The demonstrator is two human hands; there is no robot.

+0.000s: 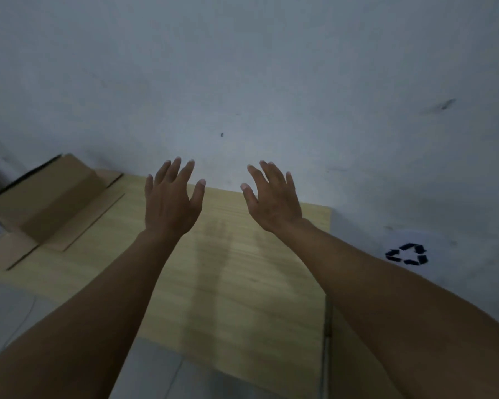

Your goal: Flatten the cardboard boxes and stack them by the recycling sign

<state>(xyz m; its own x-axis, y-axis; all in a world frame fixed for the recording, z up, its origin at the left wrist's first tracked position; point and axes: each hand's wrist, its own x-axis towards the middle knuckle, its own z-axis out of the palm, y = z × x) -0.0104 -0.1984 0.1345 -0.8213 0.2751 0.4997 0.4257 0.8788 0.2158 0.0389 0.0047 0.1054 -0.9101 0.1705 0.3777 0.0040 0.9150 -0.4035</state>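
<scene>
A brown cardboard box [45,201] sits at the far left end of the wooden table [242,277], with its flaps spread flat around it. The black recycling sign [406,254] is on the white surface to the right of the table. My left hand [170,200] and my right hand [271,197] are both raised over the table's far edge, fingers spread, holding nothing. The box lies well to the left of my left hand.
A white wall [242,82] rises straight behind the table. Grey floor tiles [9,315] show below the table's near left edge. A metal table leg [326,341] runs down the right side.
</scene>
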